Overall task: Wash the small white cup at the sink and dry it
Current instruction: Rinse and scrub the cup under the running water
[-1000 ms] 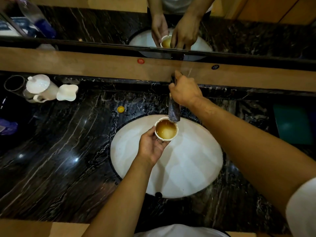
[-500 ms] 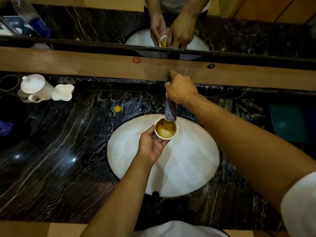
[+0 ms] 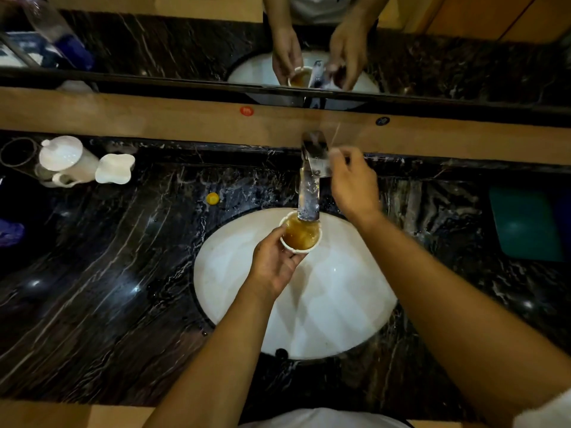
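Observation:
The small white cup [image 3: 300, 236] holds brownish liquid with a rippled surface. My left hand [image 3: 276, 262] grips it from the near side, over the white oval sink basin [image 3: 336, 307]. The cup sits right under the spout of the chrome tap [image 3: 309, 193]. My right hand [image 3: 353, 186] hovers just right of the tap's lever, its fingers loosely curled and blurred, holding nothing.
A white teapot [image 3: 66, 162] and a white lobed dish [image 3: 115, 168] stand at the back left of the black marble counter [image 3: 102, 264]. A small yellow cap [image 3: 212, 198] lies near the basin. A teal pad [image 3: 525, 225] lies at the right. A mirror runs behind.
My right hand has come off the tap lever and moved to the right. The liquid in the cup now ripples under the spout. The cup stays in my left hand.

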Demonstrator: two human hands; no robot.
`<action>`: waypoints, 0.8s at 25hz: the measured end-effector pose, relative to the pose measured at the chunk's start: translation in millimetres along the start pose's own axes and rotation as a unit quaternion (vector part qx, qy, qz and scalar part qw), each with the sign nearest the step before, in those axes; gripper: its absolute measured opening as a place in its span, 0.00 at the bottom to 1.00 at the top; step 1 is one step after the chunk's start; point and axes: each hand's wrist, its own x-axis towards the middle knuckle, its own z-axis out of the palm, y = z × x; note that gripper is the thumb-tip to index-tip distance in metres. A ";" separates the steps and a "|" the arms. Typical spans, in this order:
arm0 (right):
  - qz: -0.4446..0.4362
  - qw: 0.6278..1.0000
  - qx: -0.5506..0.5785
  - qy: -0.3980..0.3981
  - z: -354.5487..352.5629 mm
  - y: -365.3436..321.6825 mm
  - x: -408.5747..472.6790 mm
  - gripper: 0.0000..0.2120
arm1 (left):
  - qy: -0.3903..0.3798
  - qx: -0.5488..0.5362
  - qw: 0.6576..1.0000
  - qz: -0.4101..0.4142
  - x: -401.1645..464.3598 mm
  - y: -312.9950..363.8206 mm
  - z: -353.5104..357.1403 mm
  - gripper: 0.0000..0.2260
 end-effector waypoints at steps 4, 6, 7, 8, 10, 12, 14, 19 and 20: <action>0.143 0.983 0.106 -0.038 10.4 76.6 -50.2 0.05 | 0.022 0.051 0.998 0.032 6.0 0.1 -3.8 0.10; 0.206 0.957 0.162 -0.123 24.3 95.1 -64.0 0.12 | 0.025 0.084 0.995 0.044 7.1 0.0 -4.0 0.13; 0.215 0.949 0.179 -0.146 31.4 99.4 -67.1 0.15 | 0.024 0.097 0.994 0.048 6.8 0.1 -4.3 0.15; 0.213 0.946 0.188 -0.156 37.7 100.7 -67.9 0.16 | 0.023 0.105 0.993 0.050 5.9 0.3 -4.5 0.16; 0.197 0.949 0.190 -0.155 47.8 100.1 -66.1 0.14 | 0.029 0.114 0.992 0.047 4.6 0.2 -3.9 0.17; 0.191 0.954 0.182 -0.143 56.6 100.4 -63.8 0.13 | 0.040 0.120 0.991 0.043 3.2 -2.2 -3.5 0.16; 0.194 0.959 0.159 -0.128 61.4 99.2 -61.2 0.14 | 0.042 0.118 0.991 0.037 -0.1 -5.3 -2.2 0.17; 0.222 0.948 0.183 -0.138 62.9 100.8 -55.7 0.13 | 0.061 0.110 0.991 0.042 2.2 -7.2 -4.1 0.17; 0.219 0.943 0.200 -0.153 61.3 102.6 -57.1 0.13 | 0.068 0.115 0.990 0.047 4.1 -6.9 -4.7 0.16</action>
